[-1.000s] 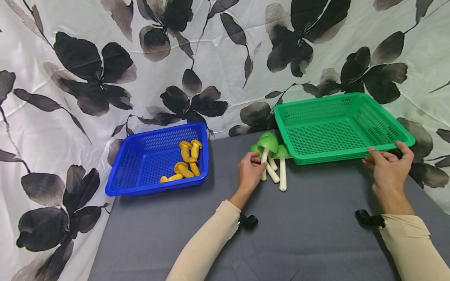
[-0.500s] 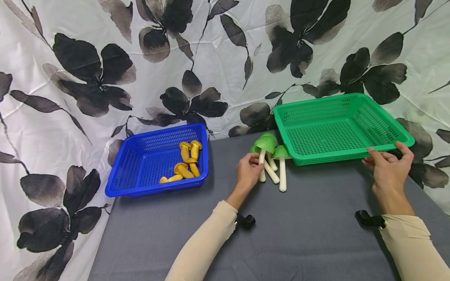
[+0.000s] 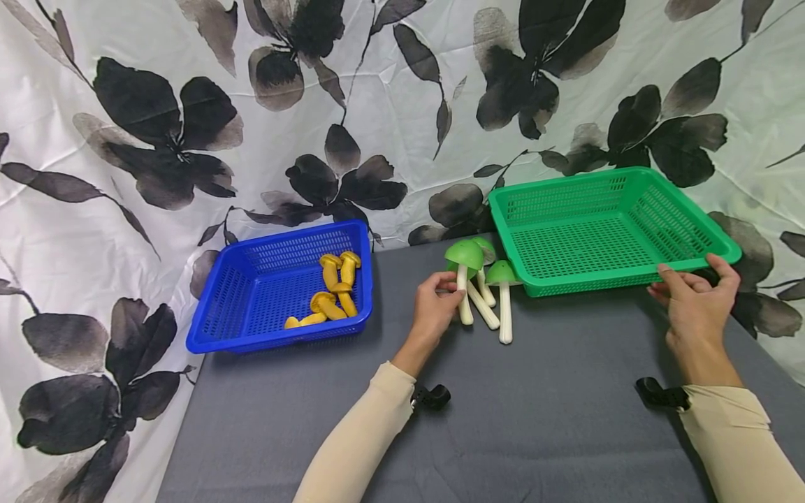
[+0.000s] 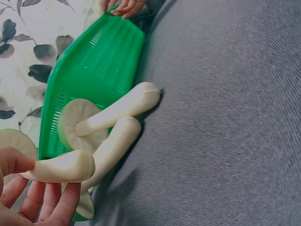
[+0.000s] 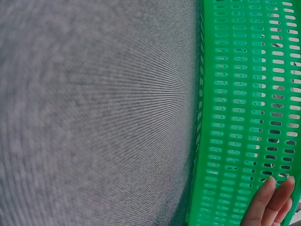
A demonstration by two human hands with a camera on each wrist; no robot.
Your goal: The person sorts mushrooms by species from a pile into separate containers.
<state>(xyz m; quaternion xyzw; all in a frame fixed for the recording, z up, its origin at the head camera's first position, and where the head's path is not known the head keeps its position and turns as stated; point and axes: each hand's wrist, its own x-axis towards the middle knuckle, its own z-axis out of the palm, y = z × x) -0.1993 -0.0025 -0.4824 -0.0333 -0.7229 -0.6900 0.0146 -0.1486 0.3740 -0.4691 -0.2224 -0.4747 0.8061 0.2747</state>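
Note:
My left hand point(image 3: 434, 307) pinches the white stem of a green-capped toy mushroom point(image 3: 465, 258) between thumb and fingers. In the left wrist view, the blunt end of that stem point(image 4: 70, 166) juts past the fingertips. Several more mushrooms of this kind lie bunched just right of the hand, one of them point(image 3: 506, 307) with its cap against the green basket point(image 3: 591, 282). They partly cover each other. My right hand point(image 3: 701, 307) grips the basket's near right rim, thumb on top. No mushroom is visible inside the green basket.
Left on the grey-covered table point(image 3: 534, 419) stands a blue basket point(image 3: 260, 290) holding several yellow mushrooms point(image 3: 327, 305). Behind the table hangs a white curtain point(image 3: 390, 105) with dark floral print, close to both baskets.
My left hand has drawn slightly left, pulling the pinched mushroom away from the bunch. The right hand and green basket stay where they were.

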